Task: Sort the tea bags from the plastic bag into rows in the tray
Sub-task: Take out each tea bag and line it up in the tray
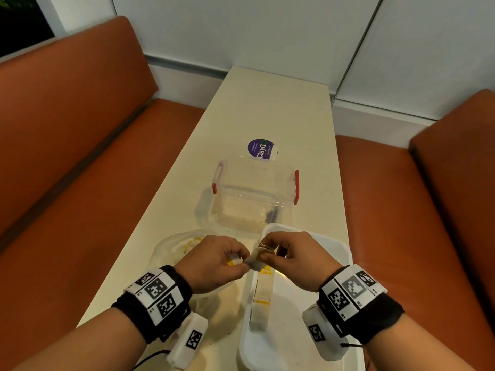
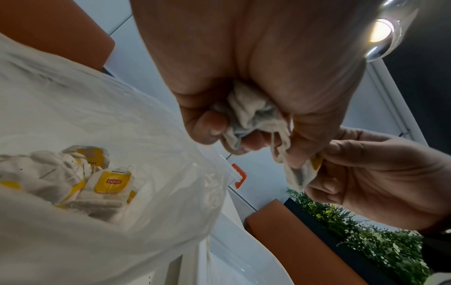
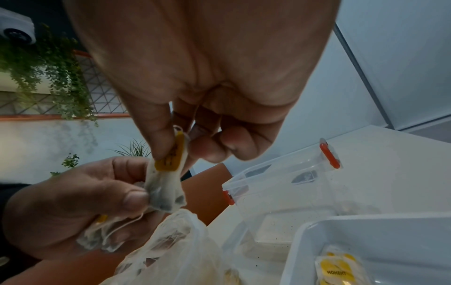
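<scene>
Over the near edge of the table my two hands meet. My left hand [image 1: 242, 263] grips a small crumpled bunch of tea bags [image 2: 253, 115] in its curled fingers. My right hand [image 1: 266, 254] pinches one tea bag [image 3: 165, 190] by its yellow-tagged top [image 3: 171, 158], still touching the left hand's bunch. The thin plastic bag [image 1: 171, 247] lies under my left hand with several Lipton tea bags [image 2: 107, 183] inside. The white tray [image 1: 337, 246] sits under my right hand. Two tea bags [image 1: 263, 289] lie end to end along its left side.
A clear plastic box [image 1: 254, 194] with red latches stands open just beyond the tray and the bag. A round purple sticker [image 1: 261, 149] lies behind it. Orange benches [image 1: 80, 156] flank the narrow cream table [image 1: 267, 108].
</scene>
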Available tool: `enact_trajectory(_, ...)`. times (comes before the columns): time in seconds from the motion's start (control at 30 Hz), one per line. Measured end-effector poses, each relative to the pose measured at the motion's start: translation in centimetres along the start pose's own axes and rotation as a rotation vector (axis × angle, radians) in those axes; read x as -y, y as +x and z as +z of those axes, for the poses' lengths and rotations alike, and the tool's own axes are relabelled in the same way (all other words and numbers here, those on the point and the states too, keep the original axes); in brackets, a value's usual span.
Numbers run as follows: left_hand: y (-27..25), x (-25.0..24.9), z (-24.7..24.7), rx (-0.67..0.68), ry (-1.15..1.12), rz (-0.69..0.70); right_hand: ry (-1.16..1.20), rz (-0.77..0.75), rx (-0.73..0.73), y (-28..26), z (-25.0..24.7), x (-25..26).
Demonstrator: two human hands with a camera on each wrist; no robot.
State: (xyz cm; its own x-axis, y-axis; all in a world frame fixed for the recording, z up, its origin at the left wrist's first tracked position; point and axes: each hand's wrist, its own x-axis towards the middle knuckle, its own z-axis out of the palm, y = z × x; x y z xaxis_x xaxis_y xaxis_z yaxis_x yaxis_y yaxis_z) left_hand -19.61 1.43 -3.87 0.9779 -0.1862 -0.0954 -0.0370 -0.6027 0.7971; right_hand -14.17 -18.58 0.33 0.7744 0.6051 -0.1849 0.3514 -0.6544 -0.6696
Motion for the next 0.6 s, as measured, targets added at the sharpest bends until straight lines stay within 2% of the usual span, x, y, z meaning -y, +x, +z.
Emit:
enact_trajectory(0.2,-0.1,0.0,0.5,0.050,0.021,-0.037,-0.041,0.007,0.020,-0.4,0.1,0.0)
enact_trajectory(0.33,-0.4,0.4,0.3,0.118,0.049,-0.110,-0.119,0.037,0.063,-0.8,0.8,-1.0)
enact_trajectory(0.43,-0.6,0.7,0.1,0.135,0.070,-0.129,-0.201,0.087,0.154,-1.5,2.4,-2.3)
enact_trajectory(0.6,-0.9,0.7,0.1,0.140,0.077,-0.154,-0.347,0.198,0.401,-2.2,5.8,-4.2)
